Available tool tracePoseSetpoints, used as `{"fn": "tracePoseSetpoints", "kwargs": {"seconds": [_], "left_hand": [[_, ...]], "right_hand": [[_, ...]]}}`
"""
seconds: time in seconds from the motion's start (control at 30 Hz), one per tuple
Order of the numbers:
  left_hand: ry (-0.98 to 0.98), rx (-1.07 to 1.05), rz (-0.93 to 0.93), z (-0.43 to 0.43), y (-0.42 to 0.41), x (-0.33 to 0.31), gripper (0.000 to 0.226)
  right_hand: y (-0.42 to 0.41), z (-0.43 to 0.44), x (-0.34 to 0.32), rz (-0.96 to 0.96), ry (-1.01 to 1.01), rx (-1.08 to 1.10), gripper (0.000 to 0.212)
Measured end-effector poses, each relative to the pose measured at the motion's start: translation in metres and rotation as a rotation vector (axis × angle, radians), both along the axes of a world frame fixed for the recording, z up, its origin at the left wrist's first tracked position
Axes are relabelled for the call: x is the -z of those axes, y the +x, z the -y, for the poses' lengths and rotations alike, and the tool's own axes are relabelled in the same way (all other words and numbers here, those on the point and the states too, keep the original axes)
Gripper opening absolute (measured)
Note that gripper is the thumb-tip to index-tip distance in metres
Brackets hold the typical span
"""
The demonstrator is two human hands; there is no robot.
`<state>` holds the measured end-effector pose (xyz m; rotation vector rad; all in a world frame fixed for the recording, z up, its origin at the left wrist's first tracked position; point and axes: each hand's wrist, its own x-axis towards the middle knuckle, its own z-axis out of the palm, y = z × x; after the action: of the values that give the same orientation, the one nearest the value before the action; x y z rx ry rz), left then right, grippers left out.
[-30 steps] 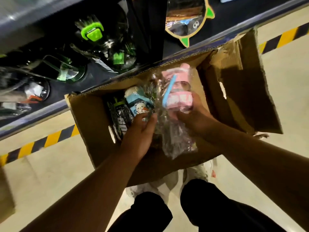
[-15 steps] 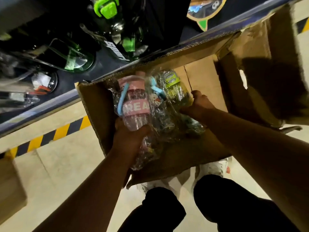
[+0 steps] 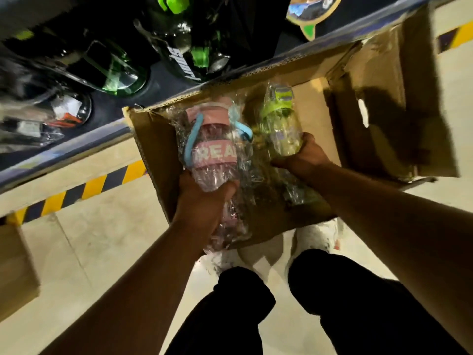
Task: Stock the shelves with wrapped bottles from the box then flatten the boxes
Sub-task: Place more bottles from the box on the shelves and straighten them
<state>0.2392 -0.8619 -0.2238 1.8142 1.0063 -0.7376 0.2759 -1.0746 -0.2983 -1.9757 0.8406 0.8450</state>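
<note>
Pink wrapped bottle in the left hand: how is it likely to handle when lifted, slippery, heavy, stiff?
Probably slippery: the pink bottle sits in loose, glossy clear wrap that could slide under the left hand. Likely light: it looks see-through and empty, held one-handed. The body seems rigid; only the wrap is floppy.

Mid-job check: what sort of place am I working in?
Likely a shop aisle or stockroom: a dark shelf holding green-capped bottles, yellow-black hazard tape on the floor, and a wrapped pink bottle and wrapped green bottle at an open cardboard box.
</note>
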Motion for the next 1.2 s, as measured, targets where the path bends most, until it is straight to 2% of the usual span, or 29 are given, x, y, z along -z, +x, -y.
{"fn": "tracePoseSetpoints", "kwargs": {"seconds": [0.1,0.23,0.3,0.37,0.43,0.53,0.63,0.83,1.0,1.1,1.2], "left_hand": [[0.011,-0.003,0.097,0.01,-0.003,-0.042,0.096],[-0.035,0.015,0.2,0.015,-0.011,-0.125,0.119],[-0.087,-0.005,0.176,0.014,-0.017,-0.175,0.11],[-0.117,-0.023,0.18,0.011,-0.021,-0.245,0.094],[-0.128,-0.021,0.179,0.014,-0.029,-0.282,0.086],[-0.155,-0.047,0.231,0.015,-0.046,-0.364,0.07],[-0.157,-0.086,0.296,0.02,-0.06,-0.435,0.071],[-0.113,-0.182,0.592,0.012,-0.065,-0.568,0.069],[-0.047,-0.19,0.82,0.003,-0.055,-0.659,0.081],[0.015,-0.155,0.937,-0.001,-0.049,-0.708,0.075],[0.055,-0.128,1.066,-0.005,-0.044,-0.758,0.085]], "right_hand": [[-0.007,0.006,-0.063,0.059,0.067,0.037,0.089],[-0.019,0.008,-0.163,0.071,0.071,0.039,0.088],[-0.026,0.006,-0.215,0.105,0.084,0.088,0.094],[-0.028,-0.002,-0.29,0.154,0.102,0.096,0.088],[-0.033,-0.005,-0.333,0.168,0.1,0.055,0.083],[-0.039,-0.01,-0.424,0.215,0.114,-0.025,0.094],[-0.04,-0.01,-0.502,0.28,0.124,-0.083,0.092],[-0.042,0.0,-0.639,0.489,0.248,-0.159,0.095],[-0.032,0.003,-0.736,0.682,0.336,-0.242,0.068],[-0.021,-0.001,-0.788,0.757,0.416,-0.246,0.071],[-0.012,-0.01,-0.834,0.866,0.454,-0.283,0.078]]}}
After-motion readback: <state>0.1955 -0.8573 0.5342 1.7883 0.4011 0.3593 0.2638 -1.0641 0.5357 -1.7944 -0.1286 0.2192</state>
